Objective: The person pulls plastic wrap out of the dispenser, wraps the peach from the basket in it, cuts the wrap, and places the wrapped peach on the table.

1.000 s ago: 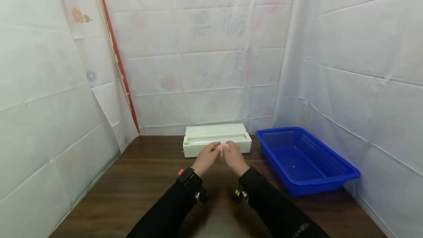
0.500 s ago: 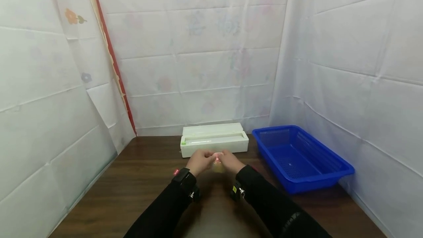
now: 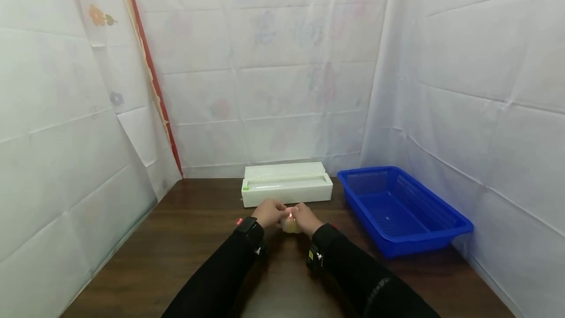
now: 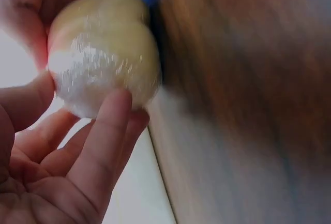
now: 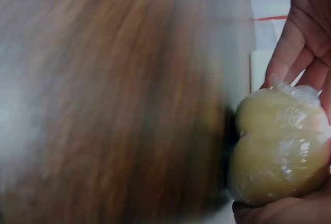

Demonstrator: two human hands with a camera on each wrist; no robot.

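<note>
A pale yellow, rounded lump wrapped in clear film (image 3: 290, 224) (image 4: 106, 50) (image 5: 279, 146) is held between both hands just above the brown table (image 3: 185, 254). My left hand (image 3: 270, 212) cups it with curled fingers (image 4: 98, 151) under and beside it. My right hand (image 3: 305, 219) grips it from the other side, its fingers (image 5: 295, 53) behind the film. The white film dispenser box (image 3: 286, 184) lies just beyond the hands.
A blue plastic basket (image 3: 401, 210) stands at the right of the table, with nothing seen in it. White sheeting walls close in the table on three sides. A red strip (image 3: 152, 77) runs down the left wall.
Both hands drew back from the white box toward me, bringing the wrapped lump down nearer the table.
</note>
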